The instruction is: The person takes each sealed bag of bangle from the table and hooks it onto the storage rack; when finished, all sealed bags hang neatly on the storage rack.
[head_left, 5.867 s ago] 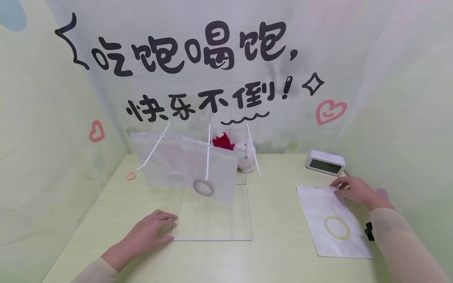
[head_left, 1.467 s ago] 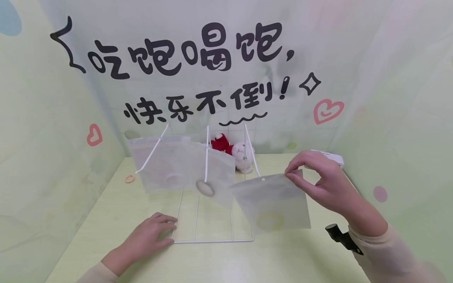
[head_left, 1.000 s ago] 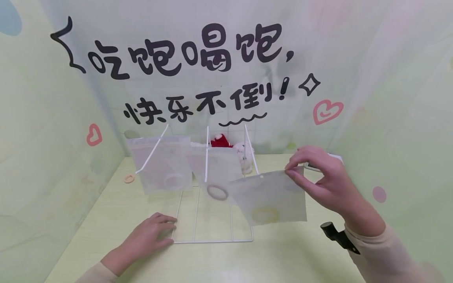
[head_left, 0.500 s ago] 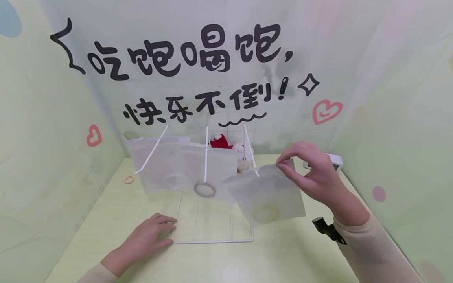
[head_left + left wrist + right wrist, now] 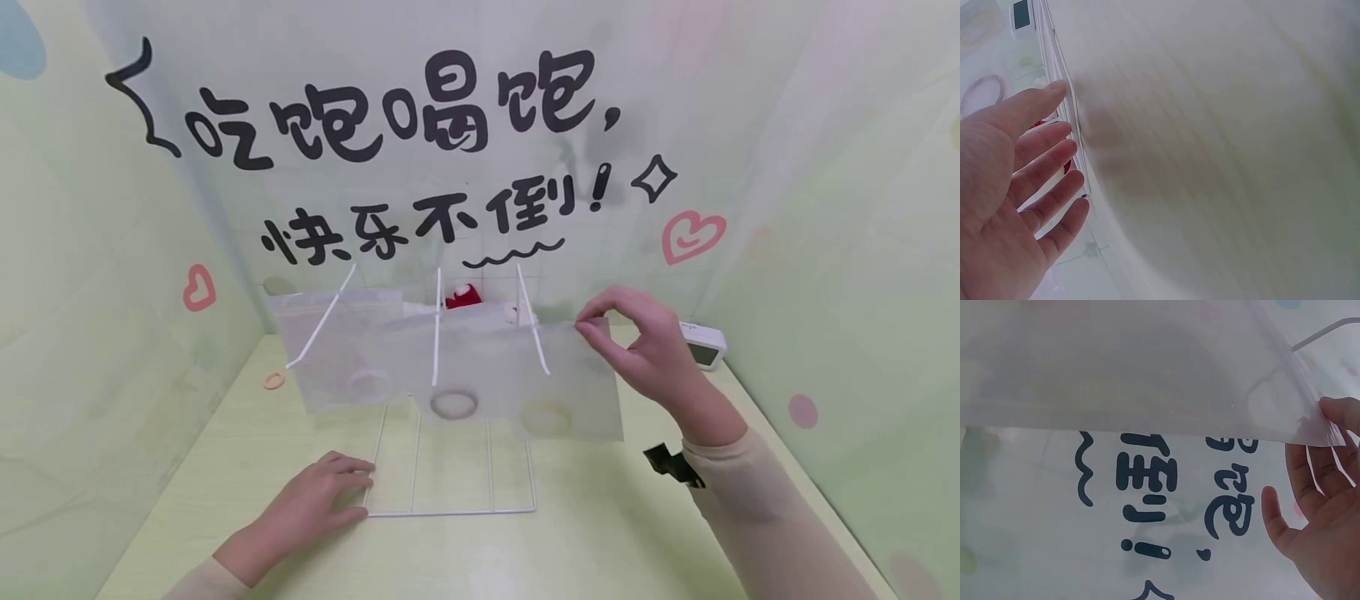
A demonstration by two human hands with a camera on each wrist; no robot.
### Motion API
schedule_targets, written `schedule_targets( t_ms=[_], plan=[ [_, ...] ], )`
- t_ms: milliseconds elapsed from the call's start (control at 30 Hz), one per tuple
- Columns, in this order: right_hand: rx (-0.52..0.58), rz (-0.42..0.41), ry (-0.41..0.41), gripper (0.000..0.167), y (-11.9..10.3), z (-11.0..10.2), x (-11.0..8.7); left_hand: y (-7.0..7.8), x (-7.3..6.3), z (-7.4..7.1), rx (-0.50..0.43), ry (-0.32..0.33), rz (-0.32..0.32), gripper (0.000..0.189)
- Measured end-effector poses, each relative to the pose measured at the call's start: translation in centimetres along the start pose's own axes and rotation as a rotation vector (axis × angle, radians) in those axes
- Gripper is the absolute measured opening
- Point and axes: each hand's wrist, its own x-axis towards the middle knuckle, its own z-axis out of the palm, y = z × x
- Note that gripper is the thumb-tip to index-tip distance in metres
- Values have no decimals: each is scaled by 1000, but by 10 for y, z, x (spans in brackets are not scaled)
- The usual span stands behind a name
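Observation:
My right hand (image 5: 648, 354) pinches the top right corner of a translucent zip bag (image 5: 577, 367) with a yellow ring (image 5: 546, 419) inside. In the head view the bag's upper edge overlaps the right prong (image 5: 534, 333) of a white wire rack. The right wrist view also shows that bag (image 5: 1147, 375), with the right hand (image 5: 1329, 506) at its corner. Two similar bags hang on the rack, a left bag (image 5: 330, 333) and a middle bag (image 5: 457, 358) with a grey ring. My left hand (image 5: 311, 504) touches the left side of the rack's base (image 5: 450, 513), fingers fairly straight.
A white digital clock (image 5: 705, 346) stands at the back right. Behind the rack a red and white plush toy (image 5: 463, 297) is partly covered by the bags. A small orange ring (image 5: 274, 380) lies on the table (image 5: 615, 533) at left.
My right hand has lifted the yellow-ring bag off the table and carried it left to the right prong, then farther back and up. The middle bag swung. My left hand has stayed put.

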Motion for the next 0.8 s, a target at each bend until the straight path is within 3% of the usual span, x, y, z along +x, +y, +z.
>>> schedule_targets(
  t_ms=[567, 800],
  plan=[
    [-27, 96, -16, 18, 24, 7, 2, -3, -2, 2, 0, 3, 13, 35],
    [-45, 95, 38, 32, 28, -3, -17, -2, -1, 4, 6, 24, 21, 35]
  ],
)
